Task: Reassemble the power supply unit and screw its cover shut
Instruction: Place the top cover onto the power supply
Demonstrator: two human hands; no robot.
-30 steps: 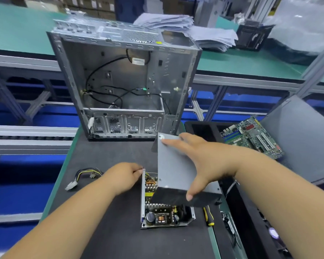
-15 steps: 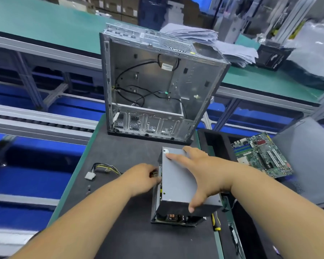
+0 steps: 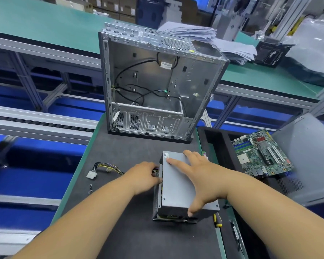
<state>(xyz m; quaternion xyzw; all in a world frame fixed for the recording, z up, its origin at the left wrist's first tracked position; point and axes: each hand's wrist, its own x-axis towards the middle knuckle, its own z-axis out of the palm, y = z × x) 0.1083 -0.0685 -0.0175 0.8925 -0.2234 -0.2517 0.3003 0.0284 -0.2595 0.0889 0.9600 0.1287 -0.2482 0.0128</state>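
The power supply unit lies on the dark mat, with its grey metal cover lying nearly flat over the base. A slice of circuit board shows under the cover's near edge. My right hand lies spread on top of the cover, thumb hooked over the near edge. At the unit's left side my left hand has its fingertips at the seam by the cable exit; what they grip is hidden. The unit's cable bundle with white connector trails left. Small screws lie on the mat.
An open computer case stands upright at the mat's far end. A yellow-handled screwdriver lies right of the unit. A motherboard sits in the black tray on the right, beside a grey side panel. The mat's left edge drops off.
My right hand has lowered the cover from a steep tilt down onto the base, hiding most of the circuit board. My left hand stayed at the unit's left edge.
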